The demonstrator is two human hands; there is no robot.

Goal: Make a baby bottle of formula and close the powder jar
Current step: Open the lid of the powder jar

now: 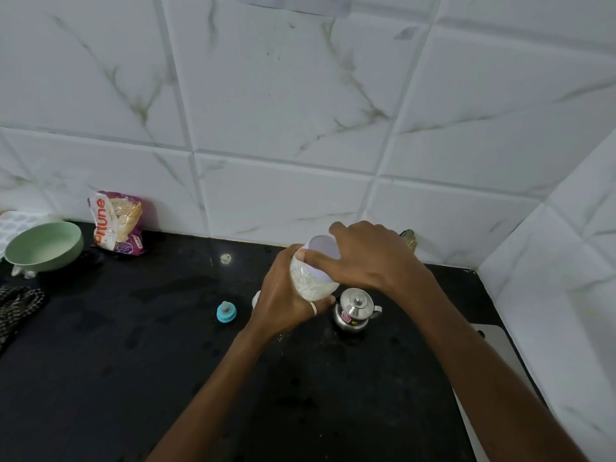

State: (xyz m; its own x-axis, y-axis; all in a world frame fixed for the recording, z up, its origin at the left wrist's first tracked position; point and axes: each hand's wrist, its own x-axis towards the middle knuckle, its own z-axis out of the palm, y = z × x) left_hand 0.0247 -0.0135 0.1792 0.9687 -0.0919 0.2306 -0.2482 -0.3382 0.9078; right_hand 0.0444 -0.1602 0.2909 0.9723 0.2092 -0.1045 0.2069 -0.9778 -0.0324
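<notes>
A clear powder jar [313, 283] with white powder inside is lifted above the black counter, tilted toward the wall. My left hand [283, 301] wraps around the jar's body from the left. My right hand [370, 258] grips the pale lilac lid [321, 251] on the jar's top. A blue bottle cap with its teat [226, 311] stands on the counter left of my hands. A small white part of the baby bottle [256, 299] peeks out behind my left hand; the rest is hidden.
A small lidded steel pot [355, 311] stands just right of the jar. A green bowl [45, 246] and a purple food packet [117, 221] sit at the back left, a patterned cloth [16, 308] at the left edge. Tiled walls close the back and right.
</notes>
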